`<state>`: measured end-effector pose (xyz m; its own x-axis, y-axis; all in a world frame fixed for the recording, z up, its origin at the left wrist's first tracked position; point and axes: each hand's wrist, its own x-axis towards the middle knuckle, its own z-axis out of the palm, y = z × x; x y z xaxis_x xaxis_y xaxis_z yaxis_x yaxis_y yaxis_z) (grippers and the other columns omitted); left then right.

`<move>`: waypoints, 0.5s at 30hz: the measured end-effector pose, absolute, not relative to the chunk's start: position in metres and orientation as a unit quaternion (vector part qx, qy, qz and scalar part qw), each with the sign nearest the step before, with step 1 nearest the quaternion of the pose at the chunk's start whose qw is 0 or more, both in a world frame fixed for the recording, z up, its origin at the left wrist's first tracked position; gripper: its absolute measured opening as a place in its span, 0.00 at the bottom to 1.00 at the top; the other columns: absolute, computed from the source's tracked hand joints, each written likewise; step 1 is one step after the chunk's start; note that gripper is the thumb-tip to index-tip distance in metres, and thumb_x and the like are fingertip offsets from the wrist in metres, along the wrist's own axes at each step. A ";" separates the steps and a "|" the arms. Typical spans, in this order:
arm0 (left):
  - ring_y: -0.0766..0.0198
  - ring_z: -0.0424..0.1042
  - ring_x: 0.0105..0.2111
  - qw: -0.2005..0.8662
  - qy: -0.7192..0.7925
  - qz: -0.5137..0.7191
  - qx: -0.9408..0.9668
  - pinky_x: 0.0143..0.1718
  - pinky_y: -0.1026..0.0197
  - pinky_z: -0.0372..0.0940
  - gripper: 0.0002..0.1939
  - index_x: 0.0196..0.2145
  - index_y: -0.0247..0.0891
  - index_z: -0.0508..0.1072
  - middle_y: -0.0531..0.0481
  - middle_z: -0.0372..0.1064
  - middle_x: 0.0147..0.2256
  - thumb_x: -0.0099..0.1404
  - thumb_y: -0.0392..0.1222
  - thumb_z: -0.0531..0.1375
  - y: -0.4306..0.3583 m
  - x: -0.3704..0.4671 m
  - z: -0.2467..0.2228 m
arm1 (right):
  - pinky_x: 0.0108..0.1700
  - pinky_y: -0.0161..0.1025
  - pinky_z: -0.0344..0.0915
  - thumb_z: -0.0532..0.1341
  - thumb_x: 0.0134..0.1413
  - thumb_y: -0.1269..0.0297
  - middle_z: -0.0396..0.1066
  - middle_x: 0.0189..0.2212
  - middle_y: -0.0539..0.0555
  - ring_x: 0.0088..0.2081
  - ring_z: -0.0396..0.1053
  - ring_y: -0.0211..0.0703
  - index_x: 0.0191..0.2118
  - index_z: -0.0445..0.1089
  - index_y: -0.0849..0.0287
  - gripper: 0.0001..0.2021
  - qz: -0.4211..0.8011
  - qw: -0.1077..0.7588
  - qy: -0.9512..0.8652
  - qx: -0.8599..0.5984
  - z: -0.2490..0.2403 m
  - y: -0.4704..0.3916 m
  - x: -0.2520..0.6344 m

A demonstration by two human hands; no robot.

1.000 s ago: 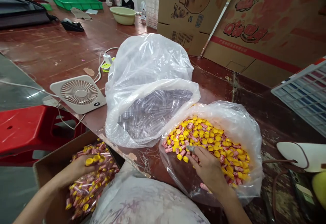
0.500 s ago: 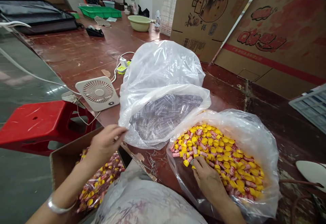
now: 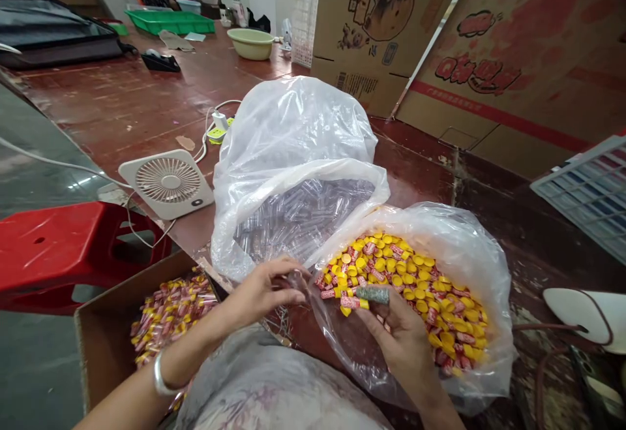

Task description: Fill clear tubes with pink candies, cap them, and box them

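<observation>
My left hand (image 3: 267, 293) is closed at the front of the bag of clear plastic tubes (image 3: 313, 211), pinching what looks like one clear tube (image 3: 297, 278), partly hidden by the fingers. Over the other bag, my right hand (image 3: 401, 329) pinches a yellow cap with a red-and-white patterned insert (image 3: 353, 302) between thumb and forefinger. Dark grey-green wrapping (image 3: 374, 295) covers that forefinger's tip. Many yellow caps with similar inserts (image 3: 411, 280) fill this open clear bag (image 3: 482, 247). A cardboard box (image 3: 105, 322) below my left arm contains many capped tubes (image 3: 171, 312).
A white fan (image 3: 169, 183) stands at the table's left edge, its cable hanging beside a red stool (image 3: 59, 247). Behind the tube bag is a power strip (image 3: 218, 133). Large cardboard panels (image 3: 489, 77) and a white basket (image 3: 587, 188) stand on the right.
My right hand has lifted a yellow cap with its insert from the pile. My left hand has moved right, towards it, and now pinches what looks like a clear tube. The view has shifted slightly.
</observation>
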<state>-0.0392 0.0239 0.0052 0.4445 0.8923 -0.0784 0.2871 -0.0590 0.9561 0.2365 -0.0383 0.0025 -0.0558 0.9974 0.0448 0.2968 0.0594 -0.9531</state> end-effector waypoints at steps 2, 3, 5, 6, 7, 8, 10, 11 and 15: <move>0.59 0.74 0.40 0.603 0.428 0.373 0.561 0.42 0.61 0.67 0.15 0.39 0.37 0.78 0.48 0.75 0.40 0.55 0.44 0.71 0.010 -0.023 0.006 | 0.48 0.43 0.76 0.66 0.59 0.59 0.79 0.43 0.57 0.45 0.78 0.47 0.48 0.72 0.55 0.13 0.456 0.449 -0.537 -0.549 0.004 -0.033 0.224; 0.60 0.74 0.38 0.617 0.436 0.403 0.517 0.41 0.62 0.67 0.16 0.38 0.37 0.78 0.48 0.75 0.38 0.52 0.44 0.73 0.005 -0.017 0.006 | 0.48 0.43 0.76 0.66 0.59 0.59 0.80 0.43 0.57 0.44 0.78 0.47 0.48 0.72 0.56 0.13 0.468 0.458 -0.518 -0.550 0.005 -0.030 0.218; 0.62 0.73 0.36 0.634 0.452 0.430 0.457 0.38 0.63 0.66 0.18 0.36 0.36 0.77 0.49 0.75 0.36 0.50 0.44 0.74 -0.001 -0.006 0.003 | 0.46 0.43 0.77 0.68 0.57 0.58 0.80 0.42 0.57 0.44 0.79 0.48 0.47 0.72 0.56 0.14 0.478 0.467 -0.502 -0.549 0.006 -0.025 0.209; 0.62 0.73 0.35 0.645 0.451 0.435 0.437 0.37 0.63 0.66 0.18 0.36 0.36 0.76 0.49 0.75 0.36 0.50 0.43 0.74 -0.003 -0.002 0.002 | 0.46 0.43 0.77 0.68 0.56 0.58 0.80 0.43 0.57 0.43 0.79 0.48 0.46 0.72 0.56 0.14 0.480 0.468 -0.503 -0.546 0.007 -0.023 0.206; 0.63 0.72 0.35 0.658 0.443 0.438 0.422 0.37 0.64 0.66 0.18 0.35 0.35 0.74 0.49 0.75 0.35 0.49 0.43 0.74 -0.005 0.002 0.001 | 0.45 0.43 0.77 0.68 0.56 0.57 0.80 0.42 0.57 0.43 0.79 0.48 0.46 0.72 0.57 0.14 0.482 0.468 -0.506 -0.541 0.007 -0.022 0.204; 0.63 0.72 0.35 0.674 0.431 0.437 0.412 0.37 0.64 0.66 0.18 0.34 0.35 0.73 0.50 0.74 0.35 0.49 0.42 0.74 -0.006 0.006 0.000 | 0.45 0.42 0.77 0.68 0.57 0.57 0.80 0.41 0.57 0.42 0.79 0.48 0.46 0.72 0.57 0.14 0.479 0.466 -0.515 -0.537 0.007 -0.021 0.202; 0.65 0.72 0.35 0.712 0.403 0.416 0.397 0.38 0.65 0.66 0.18 0.36 0.35 0.72 0.50 0.74 0.35 0.51 0.41 0.74 -0.009 0.012 0.000 | 0.42 0.41 0.77 0.66 0.59 0.57 0.80 0.37 0.55 0.38 0.79 0.46 0.43 0.74 0.57 0.11 0.444 0.448 -0.564 -0.534 0.007 -0.021 0.201; 0.66 0.72 0.35 0.729 0.390 0.403 0.392 0.38 0.65 0.66 0.18 0.37 0.35 0.72 0.50 0.73 0.35 0.52 0.42 0.73 -0.010 0.015 0.000 | 0.41 0.41 0.77 0.64 0.61 0.57 0.80 0.35 0.55 0.37 0.79 0.46 0.41 0.74 0.57 0.09 0.407 0.435 -0.604 -0.530 0.007 -0.021 0.201; 0.65 0.72 0.35 0.788 0.326 0.391 0.347 0.40 0.65 0.67 0.16 0.36 0.34 0.73 0.50 0.72 0.33 0.57 0.45 0.71 -0.013 0.024 -0.001 | 0.53 0.50 0.73 0.67 0.57 0.51 0.76 0.47 0.60 0.51 0.74 0.53 0.49 0.72 0.58 0.20 0.222 0.359 -0.786 -0.452 0.005 -0.023 0.200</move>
